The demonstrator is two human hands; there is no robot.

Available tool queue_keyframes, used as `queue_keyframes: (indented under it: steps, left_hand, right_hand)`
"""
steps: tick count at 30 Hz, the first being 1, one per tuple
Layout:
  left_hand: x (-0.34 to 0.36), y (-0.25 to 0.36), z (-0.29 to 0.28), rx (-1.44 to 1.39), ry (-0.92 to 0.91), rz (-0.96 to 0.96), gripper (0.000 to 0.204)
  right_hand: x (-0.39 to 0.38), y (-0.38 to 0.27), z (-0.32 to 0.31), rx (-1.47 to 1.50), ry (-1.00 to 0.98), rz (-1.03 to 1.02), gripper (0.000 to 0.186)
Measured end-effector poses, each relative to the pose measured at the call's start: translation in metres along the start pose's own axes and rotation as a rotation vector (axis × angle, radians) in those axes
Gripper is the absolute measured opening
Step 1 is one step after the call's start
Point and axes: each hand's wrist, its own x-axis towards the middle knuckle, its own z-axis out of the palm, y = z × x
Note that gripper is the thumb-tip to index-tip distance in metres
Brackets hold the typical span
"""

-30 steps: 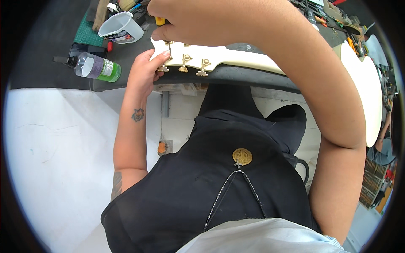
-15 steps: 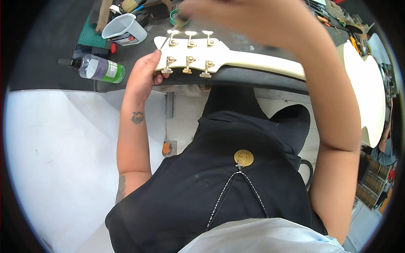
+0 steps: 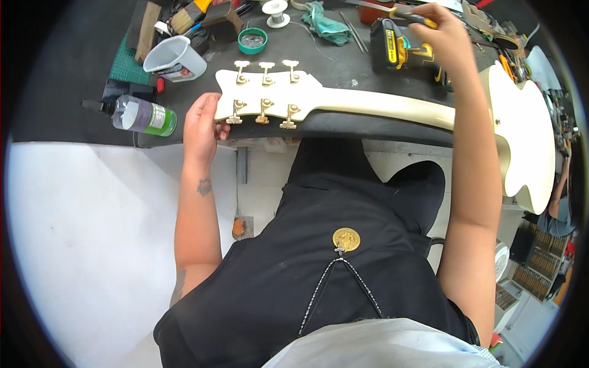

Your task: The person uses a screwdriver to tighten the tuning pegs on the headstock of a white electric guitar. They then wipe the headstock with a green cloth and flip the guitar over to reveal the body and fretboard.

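Note:
A cream electric guitar (image 3: 380,104) lies back up across the bench, its headstock (image 3: 251,92) at the left with six gold tuners. My left hand (image 3: 205,122) is closed on the left end of the headstock, some fingertips curled beneath it. My right hand (image 3: 445,43) is raised above the neck at the upper right, gripping the black and yellow handle of a screwdriver (image 3: 405,13), its metal shaft pointing left. Just below that hand lies a yellow and black cordless drill (image 3: 386,46).
Behind the guitar are a green tin (image 3: 251,38), wire spool (image 3: 276,13), teal cloth (image 3: 325,24) and rods (image 3: 353,32). At left are a plastic tub (image 3: 175,58) and spray bottle (image 3: 141,115). Someone's arm (image 3: 558,190) shows at far right.
My right hand has swung away from the headstock toward the back right with the screwdriver. The headstock and my left hand sit slightly lower in the picture.

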Motion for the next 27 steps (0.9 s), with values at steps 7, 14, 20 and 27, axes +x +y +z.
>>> queue_keyframes:
  steps: [7, 14, 20, 27]
  left_hand:
    - [-0.003, -0.002, 0.010, 0.037, 0.074, 0.076, 0.035]
    - [-0.010, -0.003, 0.008, 0.013, 0.030, 0.080, 0.037]
    - [-0.012, -0.002, 0.013, 0.044, 0.031, 0.102, 0.036]
    - [-0.010, -0.004, 0.014, 0.055, 0.003, 0.143, 0.039]
  right_hand:
    - [-0.012, -0.001, 0.046, -0.404, -0.135, -0.335, 0.027]
    - [-0.072, -0.014, 0.093, -0.400, 0.024, -0.660, 0.038]
    - [-0.149, -0.025, 0.083, -0.404, -0.428, -0.587, 0.075]
    - [-0.161, -0.029, 0.106, -0.370, -0.340, -0.451, 0.076]
